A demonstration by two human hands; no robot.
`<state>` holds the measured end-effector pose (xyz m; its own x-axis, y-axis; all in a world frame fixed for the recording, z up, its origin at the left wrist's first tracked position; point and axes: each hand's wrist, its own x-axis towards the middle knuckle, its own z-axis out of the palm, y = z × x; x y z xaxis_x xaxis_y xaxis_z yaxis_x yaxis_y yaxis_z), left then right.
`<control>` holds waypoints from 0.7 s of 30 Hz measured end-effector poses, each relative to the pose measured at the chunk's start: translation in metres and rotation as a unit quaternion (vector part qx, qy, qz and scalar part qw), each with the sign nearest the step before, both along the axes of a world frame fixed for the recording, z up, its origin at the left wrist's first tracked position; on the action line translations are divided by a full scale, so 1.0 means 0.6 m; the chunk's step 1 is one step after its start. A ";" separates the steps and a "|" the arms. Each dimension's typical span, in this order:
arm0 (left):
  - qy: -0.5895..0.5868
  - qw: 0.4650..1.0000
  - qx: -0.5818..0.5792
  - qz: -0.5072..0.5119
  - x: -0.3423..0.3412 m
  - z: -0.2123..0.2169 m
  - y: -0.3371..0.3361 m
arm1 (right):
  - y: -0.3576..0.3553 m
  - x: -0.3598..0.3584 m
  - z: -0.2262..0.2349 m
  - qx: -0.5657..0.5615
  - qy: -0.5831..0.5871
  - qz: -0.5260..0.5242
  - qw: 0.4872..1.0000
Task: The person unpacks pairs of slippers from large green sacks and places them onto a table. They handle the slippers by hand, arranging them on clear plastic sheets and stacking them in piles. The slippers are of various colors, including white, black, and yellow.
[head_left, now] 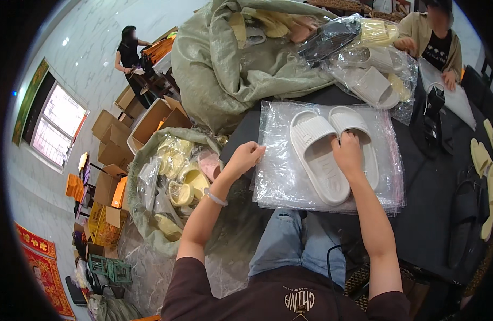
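Note:
A pair of white slide slippers (315, 160) lies on a stack of clear plastic bags (276, 182) on the dark table. My right hand (347, 152) is closed where the two slippers meet, gripping them at the inner edges of their straps. At the left edge of the stack, my left hand (247, 159) pinches the border of a clear bag with its fingertips. The fingers of the right hand are partly hidden inside the slippers' openings.
A large green woven sack (209, 80) and bagged slippers (369, 80) crowd the table's far side. Left of me stands another sack (137, 208) of bagged slippers. Black slippers (463, 214) and yellow slippers (482, 158) lie right. A co-worker (444, 43) sits far right.

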<state>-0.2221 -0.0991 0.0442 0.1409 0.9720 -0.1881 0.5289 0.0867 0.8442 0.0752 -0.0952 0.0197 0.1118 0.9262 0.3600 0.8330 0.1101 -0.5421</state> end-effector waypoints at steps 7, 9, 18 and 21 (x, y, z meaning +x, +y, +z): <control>-0.026 0.998 0.033 0.044 0.006 0.002 -0.032 | 0.001 0.011 0.015 0.012 0.045 0.007 0.999; -0.017 0.997 0.053 0.047 0.013 0.015 -0.047 | 0.000 0.029 0.041 0.053 0.094 -0.013 0.994; 0.201 0.971 0.126 0.035 0.061 0.003 -0.046 | -0.007 0.100 0.095 0.162 0.185 -0.107 0.963; 0.249 0.957 0.147 0.016 0.060 -0.006 -0.043 | -0.002 0.089 0.088 0.141 0.145 -0.097 0.975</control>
<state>-0.1862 -0.1251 0.0403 0.0740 0.9955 0.0587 0.8734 -0.0931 0.4779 0.1286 -0.0965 0.0723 0.4101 0.7462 0.5243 0.6697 0.1439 -0.7286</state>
